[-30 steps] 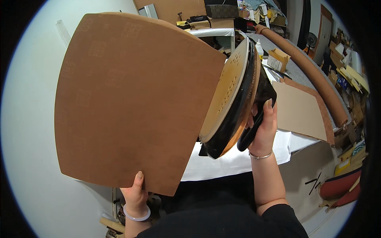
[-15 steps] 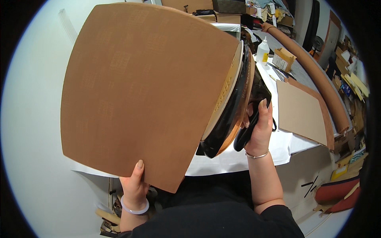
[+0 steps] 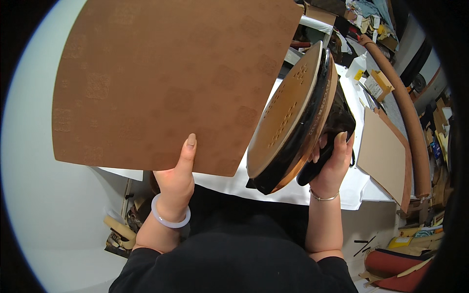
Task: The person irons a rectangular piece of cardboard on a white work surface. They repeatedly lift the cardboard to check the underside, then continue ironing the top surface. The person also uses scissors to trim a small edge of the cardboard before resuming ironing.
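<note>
A large brown leather panel (image 3: 161, 88) with faint embossed patches fills the upper left of the view. My left hand (image 3: 178, 180) grips its lower edge, thumb on the near face and the other fingers hidden behind. In my right hand (image 3: 334, 161) is a steam iron (image 3: 281, 115), held up by its black handle. The iron's tan soleplate with small holes faces the panel, and its tip points toward me. A gap shows between the soleplate's lower part and the panel's right edge.
A table with a white cover (image 3: 342, 195) lies behind the iron. On its right are a beige sheet (image 3: 381, 151), a small cardboard box (image 3: 378, 85), a white squeeze bottle (image 3: 357, 67) and a long brown roll (image 3: 403, 102). A red rolled material (image 3: 400, 263) lies low at right.
The panel has lifted and shifted left, away from the iron. The iron has turned so that more of its soleplate shows. My left hand has risen with the panel.
</note>
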Demonstrator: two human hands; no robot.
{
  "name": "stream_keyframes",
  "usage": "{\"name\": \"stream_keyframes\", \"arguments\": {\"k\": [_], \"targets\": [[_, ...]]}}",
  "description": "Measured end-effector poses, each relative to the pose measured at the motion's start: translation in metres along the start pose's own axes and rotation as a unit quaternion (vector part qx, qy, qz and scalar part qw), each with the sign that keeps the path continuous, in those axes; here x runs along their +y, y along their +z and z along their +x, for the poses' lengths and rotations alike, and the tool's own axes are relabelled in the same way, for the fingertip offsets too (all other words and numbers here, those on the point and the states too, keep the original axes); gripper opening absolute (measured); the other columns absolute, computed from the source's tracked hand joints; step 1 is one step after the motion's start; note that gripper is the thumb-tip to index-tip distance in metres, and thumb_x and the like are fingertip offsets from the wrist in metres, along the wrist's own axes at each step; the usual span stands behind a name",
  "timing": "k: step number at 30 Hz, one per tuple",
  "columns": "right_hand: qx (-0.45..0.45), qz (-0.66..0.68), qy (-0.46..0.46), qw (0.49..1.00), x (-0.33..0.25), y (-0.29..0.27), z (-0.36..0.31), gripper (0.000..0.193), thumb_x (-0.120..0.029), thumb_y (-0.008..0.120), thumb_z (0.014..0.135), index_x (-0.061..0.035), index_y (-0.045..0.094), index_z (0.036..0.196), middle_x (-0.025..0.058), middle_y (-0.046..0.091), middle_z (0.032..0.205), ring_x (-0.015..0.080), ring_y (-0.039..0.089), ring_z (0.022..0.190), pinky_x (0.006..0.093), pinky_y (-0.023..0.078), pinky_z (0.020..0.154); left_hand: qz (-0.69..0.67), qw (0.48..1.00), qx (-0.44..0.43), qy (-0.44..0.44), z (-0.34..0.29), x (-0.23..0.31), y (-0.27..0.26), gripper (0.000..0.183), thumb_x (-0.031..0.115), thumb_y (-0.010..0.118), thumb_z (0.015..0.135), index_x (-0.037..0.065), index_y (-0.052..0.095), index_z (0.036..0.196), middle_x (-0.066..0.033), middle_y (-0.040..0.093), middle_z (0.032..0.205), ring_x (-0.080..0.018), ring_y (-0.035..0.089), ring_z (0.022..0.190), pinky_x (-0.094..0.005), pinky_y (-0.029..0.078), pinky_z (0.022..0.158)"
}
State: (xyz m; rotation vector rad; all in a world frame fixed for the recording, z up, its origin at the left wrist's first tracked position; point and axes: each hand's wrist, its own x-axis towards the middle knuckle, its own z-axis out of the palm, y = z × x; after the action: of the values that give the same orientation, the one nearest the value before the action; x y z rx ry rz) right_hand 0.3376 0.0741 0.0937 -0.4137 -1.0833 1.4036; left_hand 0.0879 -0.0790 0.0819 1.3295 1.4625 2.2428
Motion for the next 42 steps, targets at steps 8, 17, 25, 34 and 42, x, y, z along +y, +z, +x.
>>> {"name": "stream_keyframes", "arguments": {"k": [8,17,25,34,42], "targets": [[-0.005,-0.011,0.004,1.000,0.003,0.005,-0.001,0.066,-0.039,0.066,0.107,-0.0162,0.037,0.162,0.0032,0.057,0.081,0.0095,0.053,0.054,0.0243,0.048,0.051,-0.106,0.991,0.018,-0.076,0.003,0.010,0.014,0.040,0.003,0.063,0.105,0.000,0.054,0.144,-0.0102,0.062,0.139,-0.0210,0.063,0.126,-0.0367,0.051,0.109],[0.002,-0.021,0.017,1.000,0.010,0.008,-0.003,0.068,-0.038,0.067,0.106,-0.0143,0.037,0.161,0.0042,0.056,0.080,0.0104,0.053,0.053,0.0252,0.047,0.050,-0.257,0.941,0.065,-0.211,0.005,0.030,0.026,0.040,0.005,0.062,0.106,0.004,0.053,0.145,-0.0093,0.063,0.136,-0.0196,0.064,0.123,-0.0360,0.054,0.107],[-0.003,-0.052,-0.021,0.998,0.011,0.001,-0.002,0.068,-0.041,0.069,0.105,-0.0146,0.039,0.160,0.0031,0.058,0.080,0.0097,0.055,0.054,0.0248,0.049,0.049,-0.081,0.991,0.077,-0.081,0.004,0.014,0.014,0.043,0.003,0.065,0.104,0.003,0.053,0.145,-0.0090,0.062,0.139,-0.0199,0.064,0.127,-0.0351,0.055,0.106],[-0.041,-0.137,-0.146,0.979,-0.015,-0.005,0.000,0.070,-0.028,0.071,0.103,-0.0045,0.038,0.160,0.0070,0.064,0.081,0.0113,0.058,0.054,0.0247,0.048,0.049,-0.091,0.985,0.133,-0.058,0.017,0.030,0.015,0.026,0.000,0.068,0.102,0.000,0.066,0.128,-0.0053,0.068,0.125,-0.0143,0.063,0.111,-0.0302,0.050,0.100],[-0.127,-0.376,-0.251,0.883,-0.052,0.008,-0.001,0.074,0.007,0.085,0.080,0.0067,0.053,0.147,0.0256,0.069,0.135,0.0321,0.072,0.120,0.0371,0.059,0.102,0.017,0.995,0.094,0.001,0.025,0.034,0.000,0.037,0.001,0.061,0.105,0.002,0.054,0.141,-0.0101,0.063,0.136,-0.0194,0.065,0.124,-0.0343,0.056,0.105]]}}
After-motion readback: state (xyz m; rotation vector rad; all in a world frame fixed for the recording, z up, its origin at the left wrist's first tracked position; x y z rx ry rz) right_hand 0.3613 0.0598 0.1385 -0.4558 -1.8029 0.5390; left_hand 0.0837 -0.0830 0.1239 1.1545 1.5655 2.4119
